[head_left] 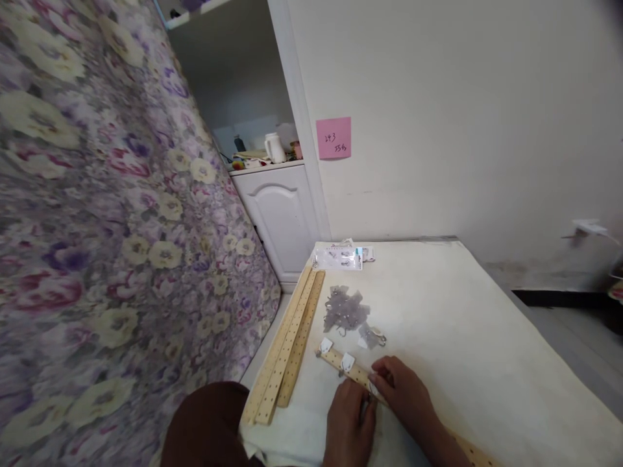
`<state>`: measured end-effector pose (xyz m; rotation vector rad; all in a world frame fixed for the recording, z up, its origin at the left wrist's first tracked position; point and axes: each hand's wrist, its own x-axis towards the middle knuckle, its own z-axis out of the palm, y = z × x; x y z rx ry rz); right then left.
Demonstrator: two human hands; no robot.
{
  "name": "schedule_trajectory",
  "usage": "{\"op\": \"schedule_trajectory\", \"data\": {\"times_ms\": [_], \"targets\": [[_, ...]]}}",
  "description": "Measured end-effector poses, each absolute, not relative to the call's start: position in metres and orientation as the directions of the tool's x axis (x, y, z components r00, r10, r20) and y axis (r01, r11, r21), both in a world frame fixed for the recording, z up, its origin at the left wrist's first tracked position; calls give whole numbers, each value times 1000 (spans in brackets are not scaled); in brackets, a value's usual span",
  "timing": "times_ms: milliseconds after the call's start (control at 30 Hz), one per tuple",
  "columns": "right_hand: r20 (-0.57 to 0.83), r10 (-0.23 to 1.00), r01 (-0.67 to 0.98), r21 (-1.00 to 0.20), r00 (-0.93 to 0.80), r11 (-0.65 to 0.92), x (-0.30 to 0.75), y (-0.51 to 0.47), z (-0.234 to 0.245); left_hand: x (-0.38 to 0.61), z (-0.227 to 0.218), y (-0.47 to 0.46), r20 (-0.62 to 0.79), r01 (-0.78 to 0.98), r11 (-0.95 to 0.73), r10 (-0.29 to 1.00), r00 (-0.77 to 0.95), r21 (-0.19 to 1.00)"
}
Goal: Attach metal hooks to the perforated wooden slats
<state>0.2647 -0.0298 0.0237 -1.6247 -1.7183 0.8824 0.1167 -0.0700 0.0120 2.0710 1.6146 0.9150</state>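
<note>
Left hand (348,421), right hand (406,397) meet on pale perforated wooden strip (335,357), probably fitting small white clips (347,362); grip closure indiscernible. Next: hole alignment.

This is a room in a home, probably a bedroom. A large purple-and-cream floral fabric (97,227) fills the left side, beside a white built-in cupboard with an arched panel door (280,214). Its open shelf holds a white lidded jug (275,148) and household odds. A pink paper note (333,137) is stuck on the plain cream plastered wall (462,117), above a cream cloth-covered table (462,324).
</note>
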Motion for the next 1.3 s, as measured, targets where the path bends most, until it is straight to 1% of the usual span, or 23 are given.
{"op": "schedule_trajectory", "data": {"times_ms": [200,333,467,733,1067,1300], "targets": [[-84,996,657,-751,-4,-60,258,-30,31,119,17,-71,277,710,-285,952,131,644],[-110,994,645,-761,-16,-74,259,-28,31,119,20,-71,272,708,-276,954,123,650],[-147,988,624,-777,-42,-89,261,-24,27,117,17,-70,306,681,-322,940,150,657],[-165,983,634,-770,-77,-79,264,-17,22,117,12,-72,317,674,-303,942,107,674],[-107,989,574,-818,-106,-27,268,-16,21,116,11,-73,299,674,-286,949,100,681],[-120,990,587,-808,-78,-52,267,-15,16,112,11,-74,287,678,-298,949,133,672]]}}
